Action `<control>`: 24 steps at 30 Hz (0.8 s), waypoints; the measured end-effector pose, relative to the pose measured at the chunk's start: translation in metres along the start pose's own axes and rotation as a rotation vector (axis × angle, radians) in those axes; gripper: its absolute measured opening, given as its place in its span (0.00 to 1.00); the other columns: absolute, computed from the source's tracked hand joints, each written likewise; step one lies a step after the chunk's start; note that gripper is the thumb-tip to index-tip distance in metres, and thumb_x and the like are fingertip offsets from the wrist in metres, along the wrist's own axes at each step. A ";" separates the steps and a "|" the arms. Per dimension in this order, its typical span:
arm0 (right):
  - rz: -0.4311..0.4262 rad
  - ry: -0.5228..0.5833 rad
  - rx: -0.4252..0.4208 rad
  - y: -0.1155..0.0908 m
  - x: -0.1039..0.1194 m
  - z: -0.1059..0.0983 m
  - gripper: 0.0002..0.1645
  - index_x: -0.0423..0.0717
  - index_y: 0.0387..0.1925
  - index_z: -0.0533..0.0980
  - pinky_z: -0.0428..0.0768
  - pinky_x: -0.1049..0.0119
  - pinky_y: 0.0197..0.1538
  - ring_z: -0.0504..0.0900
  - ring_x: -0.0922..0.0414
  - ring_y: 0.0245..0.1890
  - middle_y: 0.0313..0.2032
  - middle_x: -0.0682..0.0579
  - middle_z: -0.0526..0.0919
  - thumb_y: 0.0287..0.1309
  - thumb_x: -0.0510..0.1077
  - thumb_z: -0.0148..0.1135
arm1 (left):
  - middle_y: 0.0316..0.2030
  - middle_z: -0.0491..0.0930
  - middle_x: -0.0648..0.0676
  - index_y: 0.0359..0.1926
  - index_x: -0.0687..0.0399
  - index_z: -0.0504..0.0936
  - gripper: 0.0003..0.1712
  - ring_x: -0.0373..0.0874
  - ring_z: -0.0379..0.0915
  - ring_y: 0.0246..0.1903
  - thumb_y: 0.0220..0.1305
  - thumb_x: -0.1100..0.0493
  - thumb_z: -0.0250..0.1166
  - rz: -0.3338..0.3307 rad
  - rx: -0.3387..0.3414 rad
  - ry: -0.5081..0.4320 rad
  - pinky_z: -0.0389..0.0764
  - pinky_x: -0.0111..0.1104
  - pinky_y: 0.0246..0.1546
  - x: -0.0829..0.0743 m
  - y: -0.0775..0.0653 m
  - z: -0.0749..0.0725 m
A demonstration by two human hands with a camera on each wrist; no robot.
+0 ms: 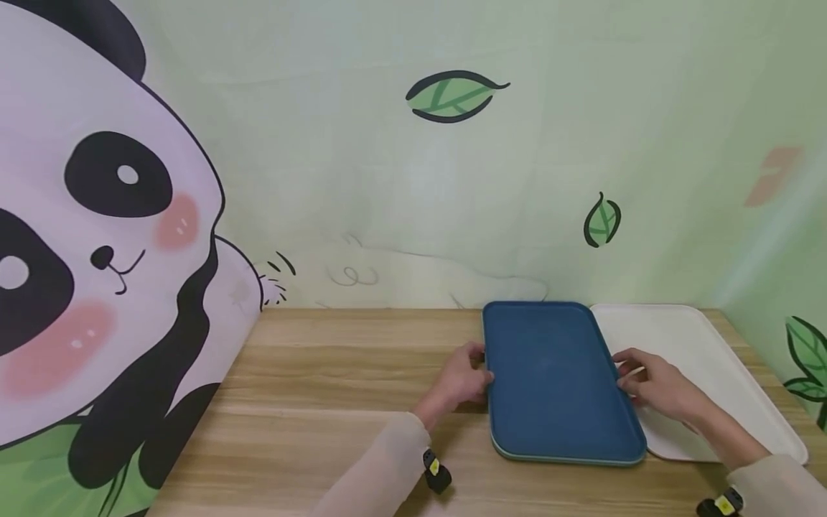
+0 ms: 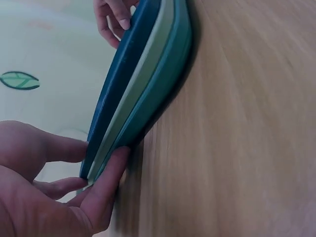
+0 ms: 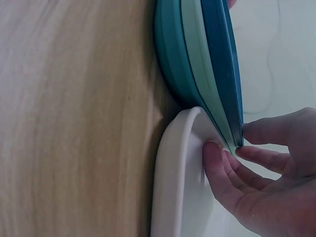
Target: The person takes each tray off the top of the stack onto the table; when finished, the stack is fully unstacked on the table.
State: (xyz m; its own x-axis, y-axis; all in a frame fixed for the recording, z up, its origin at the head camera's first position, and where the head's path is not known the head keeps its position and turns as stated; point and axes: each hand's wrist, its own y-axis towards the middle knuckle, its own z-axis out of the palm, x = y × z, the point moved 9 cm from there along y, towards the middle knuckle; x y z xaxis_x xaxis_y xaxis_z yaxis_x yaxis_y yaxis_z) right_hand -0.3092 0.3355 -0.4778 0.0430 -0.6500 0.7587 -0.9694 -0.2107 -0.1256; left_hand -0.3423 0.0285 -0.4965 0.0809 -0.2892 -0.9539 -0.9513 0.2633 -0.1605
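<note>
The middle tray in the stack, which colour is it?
Pale mint green middle tray, best seen in the right wrist view.

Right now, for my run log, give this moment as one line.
left hand: grips dark blue plastic tray | right hand: grips same tray | white tray: beside

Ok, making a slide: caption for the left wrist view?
Left hand grips the edge of three stacked trays on a wooden table.

From my head view, the blue tray covers the white tray's left edge and hides the lighter trays stacked under it. My right hand fingertips vanish beneath its rim; both sleeves run off the bottom edge.
</note>
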 end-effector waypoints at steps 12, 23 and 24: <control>0.009 0.001 -0.019 0.002 -0.005 0.001 0.27 0.22 0.69 0.64 0.87 0.59 0.41 0.81 0.46 0.47 0.53 0.32 0.76 0.74 0.31 0.55 | 0.31 0.77 0.52 0.70 0.68 0.71 0.36 0.41 0.74 0.26 0.63 0.68 0.74 0.108 -0.068 0.231 0.79 0.30 0.26 -0.005 -0.001 0.000; 0.052 0.068 -0.005 0.003 -0.016 0.003 0.30 0.21 0.72 0.61 0.87 0.58 0.46 0.80 0.45 0.52 0.57 0.30 0.76 0.77 0.34 0.52 | 0.35 0.78 0.52 0.69 0.67 0.75 0.32 0.40 0.74 0.26 0.65 0.67 0.70 0.163 -0.133 0.252 0.77 0.29 0.24 -0.017 -0.006 -0.004; 0.054 0.080 -0.002 0.003 -0.017 0.003 0.30 0.22 0.72 0.61 0.87 0.58 0.46 0.79 0.45 0.52 0.57 0.31 0.76 0.77 0.34 0.52 | 0.36 0.79 0.52 0.70 0.67 0.75 0.32 0.39 0.75 0.25 0.65 0.67 0.70 0.164 -0.131 0.251 0.78 0.29 0.24 -0.018 -0.006 -0.004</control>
State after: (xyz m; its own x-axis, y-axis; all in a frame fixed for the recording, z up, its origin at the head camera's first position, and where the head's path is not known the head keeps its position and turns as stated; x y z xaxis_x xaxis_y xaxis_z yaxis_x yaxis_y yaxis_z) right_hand -0.3119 0.3440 -0.4929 -0.0286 -0.6003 0.7993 -0.9703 -0.1754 -0.1664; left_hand -0.3389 0.0282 -0.4773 -0.1366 -0.4749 -0.8694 -0.9772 0.2086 0.0395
